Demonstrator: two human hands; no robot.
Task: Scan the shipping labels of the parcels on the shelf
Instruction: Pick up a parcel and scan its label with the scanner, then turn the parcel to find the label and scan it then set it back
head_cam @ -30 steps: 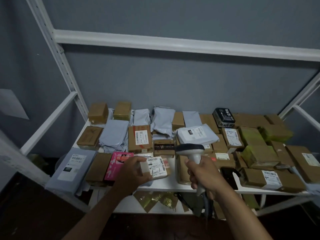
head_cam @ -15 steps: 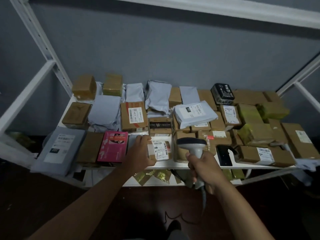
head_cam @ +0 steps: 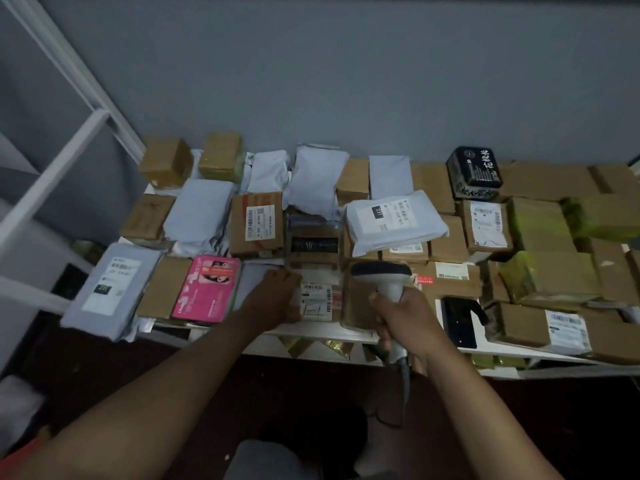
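Note:
A small cardboard parcel (head_cam: 317, 301) with a white barcode label lies flat near the front edge of the white shelf (head_cam: 311, 332). My left hand (head_cam: 277, 296) holds its left side, fingers curled over the edge. My right hand (head_cam: 403, 315) grips the handle of a grey barcode scanner (head_cam: 381, 275), whose dark head sits just right of the parcel, above a plain brown box (head_cam: 358, 306). The scanner's cable hangs down below my wrist.
Several brown boxes and grey mailer bags cover the shelf. A pink box (head_cam: 207, 289) and a grey labelled mailer (head_cam: 110, 289) lie left; a white mailer (head_cam: 393, 218), a black box (head_cam: 474, 171) and yellow-taped boxes (head_cam: 547, 275) lie right. White frame posts (head_cam: 52, 171) rise at left.
My left hand has lowered the labelled parcel from a tilted, raised hold to flat on the shelf. The scanner stays in my right hand. The view has tipped downward.

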